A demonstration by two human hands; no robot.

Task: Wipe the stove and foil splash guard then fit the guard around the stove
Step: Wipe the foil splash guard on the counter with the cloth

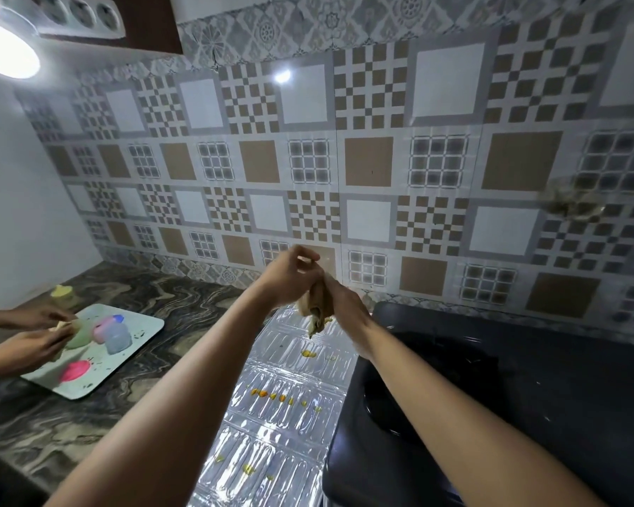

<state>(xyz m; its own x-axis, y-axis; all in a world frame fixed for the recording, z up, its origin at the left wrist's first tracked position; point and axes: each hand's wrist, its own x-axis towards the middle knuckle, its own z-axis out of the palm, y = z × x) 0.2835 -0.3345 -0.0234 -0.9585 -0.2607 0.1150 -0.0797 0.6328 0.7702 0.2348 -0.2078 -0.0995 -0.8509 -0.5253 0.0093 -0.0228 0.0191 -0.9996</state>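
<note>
A crumpled tan cloth (317, 309) hangs between both my hands, held above the counter near the wall. My left hand (290, 278) grips its top and my right hand (344, 305) is closed around its side. Below them the silver foil splash guard (279, 415) lies flat on the counter, marked with several yellow-orange spots. The black stove (527, 397) sits right of the foil, its left edge touching the guard.
Another person's two hands (37, 331) work at the left over a white tray (140, 334) holding coloured cups. The marbled dark counter (52, 433) runs along the patterned tiled wall (344, 159). A stain (571, 203) marks the tiles at right.
</note>
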